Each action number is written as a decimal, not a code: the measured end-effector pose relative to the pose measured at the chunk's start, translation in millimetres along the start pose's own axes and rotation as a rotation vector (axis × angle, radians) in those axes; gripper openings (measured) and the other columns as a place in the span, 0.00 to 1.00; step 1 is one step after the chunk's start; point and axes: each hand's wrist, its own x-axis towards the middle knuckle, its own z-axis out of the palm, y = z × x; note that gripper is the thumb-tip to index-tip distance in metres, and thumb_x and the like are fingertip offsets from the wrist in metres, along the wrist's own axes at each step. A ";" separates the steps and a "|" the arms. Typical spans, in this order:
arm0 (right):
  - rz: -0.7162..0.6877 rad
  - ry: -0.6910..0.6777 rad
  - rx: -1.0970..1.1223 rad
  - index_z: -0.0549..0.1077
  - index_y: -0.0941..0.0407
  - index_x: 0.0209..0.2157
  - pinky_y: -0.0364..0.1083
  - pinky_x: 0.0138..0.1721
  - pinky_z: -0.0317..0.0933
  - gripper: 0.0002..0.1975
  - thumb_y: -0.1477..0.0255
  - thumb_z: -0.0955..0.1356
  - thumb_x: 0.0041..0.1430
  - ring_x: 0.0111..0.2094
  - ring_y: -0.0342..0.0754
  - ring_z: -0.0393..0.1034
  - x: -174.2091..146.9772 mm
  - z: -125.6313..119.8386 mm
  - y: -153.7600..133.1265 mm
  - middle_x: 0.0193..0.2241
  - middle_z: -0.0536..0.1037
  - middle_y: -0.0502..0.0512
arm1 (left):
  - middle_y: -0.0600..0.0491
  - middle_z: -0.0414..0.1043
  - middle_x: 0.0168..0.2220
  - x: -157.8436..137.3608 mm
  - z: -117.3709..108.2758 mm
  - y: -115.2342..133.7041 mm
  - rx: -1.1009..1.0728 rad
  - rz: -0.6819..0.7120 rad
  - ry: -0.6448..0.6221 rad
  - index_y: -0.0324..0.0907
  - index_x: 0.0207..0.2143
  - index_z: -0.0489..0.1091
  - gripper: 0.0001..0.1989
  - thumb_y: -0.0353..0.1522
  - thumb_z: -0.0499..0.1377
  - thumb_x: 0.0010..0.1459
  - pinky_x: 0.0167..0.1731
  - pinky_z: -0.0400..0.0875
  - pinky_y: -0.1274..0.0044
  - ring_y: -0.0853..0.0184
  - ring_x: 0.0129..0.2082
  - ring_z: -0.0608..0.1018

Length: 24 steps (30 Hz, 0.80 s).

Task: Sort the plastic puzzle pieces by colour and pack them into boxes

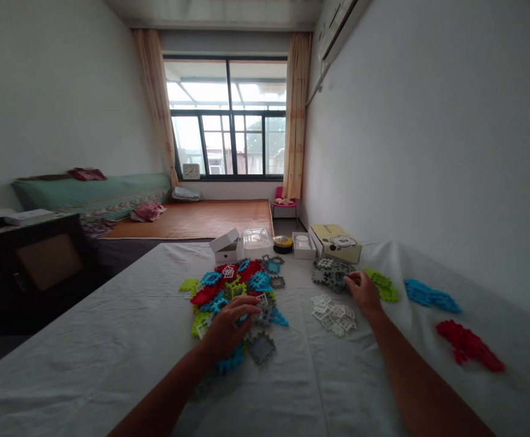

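My left hand (231, 325) lies over a mixed heap of plastic interlocking building pieces in red, blue, green, grey and white. Its fingers are stretched out and apart, with the tips at a grey piece (265, 314). At the right edge of a pile of grey building pieces (328, 276), my right hand (362, 290) has its thumb and fingers pinched on a grey piece, mostly hidden by the fingertips. White lattice pieces (335, 315) lie in a loose group just nearer. Beside the right hand are green pieces (383, 285).
Further right lie blue pieces (432, 295) and red pieces (469, 345). Along the table's far edge stand an open white box (225, 247), a clear container (256, 240), a black-and-yellow round tin (283, 244), a small white box (304, 247) and a yellow carton (335, 243).
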 end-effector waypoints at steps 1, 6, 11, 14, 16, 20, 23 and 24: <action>-0.009 0.001 -0.020 0.69 0.55 0.30 0.49 0.34 0.64 0.14 0.59 0.66 0.47 0.29 0.50 0.71 -0.2 -0.1 2.6 0.26 0.76 0.56 | 0.48 0.73 0.48 -0.3 0.0 -0.7 0.003 0.004 -0.002 0.45 0.42 0.73 0.11 0.27 0.54 0.60 0.52 0.69 0.67 0.64 0.50 0.73; -0.061 0.025 -0.109 0.69 0.55 0.28 0.52 0.41 0.62 0.12 0.61 0.67 0.45 0.34 0.53 0.69 0.3 2.5 5.3 0.30 0.76 0.58 | 0.48 0.74 0.47 -1.4 -1.4 -3.2 0.019 0.006 -0.007 0.45 0.41 0.73 0.11 0.26 0.54 0.60 0.52 0.69 0.67 0.64 0.50 0.73; -0.167 -0.133 -0.089 0.73 0.55 0.31 0.49 0.39 0.64 0.12 0.61 0.65 0.52 0.32 0.50 0.71 -8.3 2.4 -16.6 0.32 0.78 0.57 | 0.48 0.74 0.47 -0.7 -1.7 -2.0 0.051 0.019 -0.005 0.45 0.41 0.73 0.12 0.26 0.54 0.60 0.51 0.70 0.67 0.64 0.50 0.74; -0.317 -0.423 -0.003 0.77 0.54 0.37 0.50 0.46 0.63 0.16 0.60 0.63 0.57 0.40 0.52 0.72 -23.7 5.9 -37.9 0.38 0.79 0.58 | 0.49 0.75 0.46 -0.4 -0.7 -0.4 0.053 0.027 -0.013 0.45 0.41 0.73 0.11 0.26 0.54 0.60 0.51 0.69 0.67 0.64 0.49 0.74; -0.406 -0.625 0.033 0.77 0.53 0.41 0.52 0.51 0.59 0.18 0.59 0.64 0.57 0.47 0.53 0.70 -34.6 8.8 -48.2 0.43 0.78 0.58 | 0.49 0.75 0.45 -0.5 -0.1 0.4 0.045 0.035 -0.015 0.45 0.41 0.73 0.11 0.27 0.54 0.60 0.52 0.69 0.67 0.64 0.49 0.74; -0.468 -0.845 0.055 0.78 0.51 0.42 0.54 0.54 0.57 0.18 0.58 0.70 0.49 0.52 0.55 0.66 -44.6 5.7 -54.6 0.48 0.75 0.58 | 0.50 0.75 0.44 -1.1 -0.4 -0.2 0.031 0.039 -0.027 0.45 0.41 0.73 0.10 0.27 0.54 0.60 0.53 0.68 0.67 0.65 0.48 0.74; -0.466 -0.935 0.116 0.79 0.52 0.36 0.53 0.52 0.59 0.16 0.59 0.73 0.45 0.47 0.55 0.69 -41.7 -7.9 -58.6 0.44 0.78 0.58 | 0.50 0.76 0.44 -1.7 -1.0 -1.4 0.033 0.025 -0.030 0.45 0.41 0.73 0.10 0.28 0.54 0.61 0.53 0.67 0.66 0.65 0.48 0.75; -0.455 -0.978 0.138 0.80 0.52 0.35 0.52 0.51 0.60 0.16 0.60 0.73 0.45 0.46 0.54 0.70 -40.5 -13.7 -61.6 0.42 0.78 0.57 | 0.50 0.76 0.44 -1.9 -1.1 -1.7 0.033 0.023 -0.028 0.45 0.41 0.73 0.10 0.28 0.54 0.61 0.53 0.67 0.66 0.65 0.48 0.75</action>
